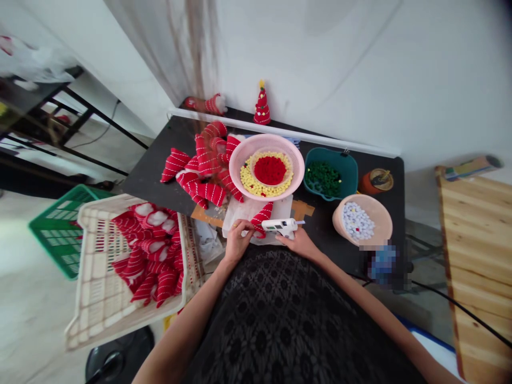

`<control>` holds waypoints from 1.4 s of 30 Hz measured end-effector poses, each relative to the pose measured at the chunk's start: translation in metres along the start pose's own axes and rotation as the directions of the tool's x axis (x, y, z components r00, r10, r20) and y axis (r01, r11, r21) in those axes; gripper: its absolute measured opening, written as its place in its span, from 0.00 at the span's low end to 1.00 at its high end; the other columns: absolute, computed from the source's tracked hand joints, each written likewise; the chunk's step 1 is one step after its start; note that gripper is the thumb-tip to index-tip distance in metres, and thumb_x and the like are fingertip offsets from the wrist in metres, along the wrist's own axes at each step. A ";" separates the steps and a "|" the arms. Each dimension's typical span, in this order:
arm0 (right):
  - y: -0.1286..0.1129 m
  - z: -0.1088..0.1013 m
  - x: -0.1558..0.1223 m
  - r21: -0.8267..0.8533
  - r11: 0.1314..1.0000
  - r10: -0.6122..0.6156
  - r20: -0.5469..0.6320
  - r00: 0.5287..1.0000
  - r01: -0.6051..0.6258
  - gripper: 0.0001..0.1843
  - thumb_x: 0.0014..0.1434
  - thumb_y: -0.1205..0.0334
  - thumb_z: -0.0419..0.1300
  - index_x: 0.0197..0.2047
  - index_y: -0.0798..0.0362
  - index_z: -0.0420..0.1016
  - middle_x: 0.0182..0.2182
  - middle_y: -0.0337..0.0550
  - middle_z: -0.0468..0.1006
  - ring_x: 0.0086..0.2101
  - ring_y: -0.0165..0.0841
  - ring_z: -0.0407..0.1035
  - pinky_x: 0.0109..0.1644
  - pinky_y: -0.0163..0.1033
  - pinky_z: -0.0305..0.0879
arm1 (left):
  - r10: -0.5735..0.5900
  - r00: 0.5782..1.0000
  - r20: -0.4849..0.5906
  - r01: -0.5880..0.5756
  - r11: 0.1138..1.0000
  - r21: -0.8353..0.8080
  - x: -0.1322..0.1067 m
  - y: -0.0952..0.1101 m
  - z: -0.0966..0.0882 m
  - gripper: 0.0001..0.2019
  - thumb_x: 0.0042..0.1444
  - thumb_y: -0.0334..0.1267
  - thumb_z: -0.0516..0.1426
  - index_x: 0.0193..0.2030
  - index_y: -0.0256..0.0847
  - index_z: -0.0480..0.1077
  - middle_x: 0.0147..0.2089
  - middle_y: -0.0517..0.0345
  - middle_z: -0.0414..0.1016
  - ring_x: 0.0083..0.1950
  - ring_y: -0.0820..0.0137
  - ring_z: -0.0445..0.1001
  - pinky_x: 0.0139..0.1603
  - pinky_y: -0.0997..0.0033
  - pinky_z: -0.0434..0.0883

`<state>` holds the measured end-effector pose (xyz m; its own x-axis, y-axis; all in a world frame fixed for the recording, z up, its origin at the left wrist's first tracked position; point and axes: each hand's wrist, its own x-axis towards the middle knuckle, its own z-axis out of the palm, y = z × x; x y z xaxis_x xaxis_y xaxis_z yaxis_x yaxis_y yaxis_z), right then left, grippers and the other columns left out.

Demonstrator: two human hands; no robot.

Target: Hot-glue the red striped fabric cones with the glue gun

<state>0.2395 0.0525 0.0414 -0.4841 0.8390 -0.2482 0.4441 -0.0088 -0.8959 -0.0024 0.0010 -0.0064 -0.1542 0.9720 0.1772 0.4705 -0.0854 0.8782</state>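
My left hand (239, 238) is closed on a red cone with white stripes (262, 216), held over a white sheet at the black table's near edge. My right hand (299, 242) grips a white glue gun (281, 226), its body lying across the base of the cone. Just beyond them stands a pink basket (244, 152) that holds yellow pompoms and an inner dish of red pompoms (270, 169).
A heap of striped red cones (206, 168) lies on the black table (152, 170) at left. A cream crate (96, 288) with more cones sits near left, a green crate (60, 226) beyond it. A teal bowl of green pompoms (330, 176), a tan bowl of white ones (360, 220), a decorated cone (262, 106).
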 end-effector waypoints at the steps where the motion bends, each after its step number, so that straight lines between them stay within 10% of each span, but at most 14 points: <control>1: 0.000 0.000 0.000 -0.001 1.000 0.000 -0.002 1.000 0.000 0.16 0.60 0.56 0.64 0.49 0.53 0.82 0.41 0.48 0.86 0.40 0.43 0.79 0.48 0.45 0.73 | 0.002 1.000 0.000 -0.002 1.000 -0.002 0.000 0.000 0.000 0.08 0.64 0.40 0.62 0.36 0.36 0.74 0.40 0.57 0.76 0.42 0.69 0.76 0.46 0.62 0.75; 42: 0.010 0.005 -0.002 -0.079 0.997 0.022 -0.046 0.999 -0.026 0.18 0.60 0.52 0.65 0.49 0.52 0.82 0.42 0.49 0.86 0.41 0.46 0.80 0.48 0.47 0.75 | 0.001 1.000 -0.003 -0.001 1.000 -0.007 -0.002 -0.001 -0.001 0.09 0.64 0.40 0.61 0.36 0.36 0.74 0.39 0.57 0.76 0.42 0.69 0.76 0.46 0.63 0.75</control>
<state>0.2404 0.0482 0.0312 -0.4388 0.8630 -0.2504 0.5143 0.0127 -0.8575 -0.0029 -0.0011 -0.0071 -0.1562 0.9712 0.1798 0.4648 -0.0883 0.8810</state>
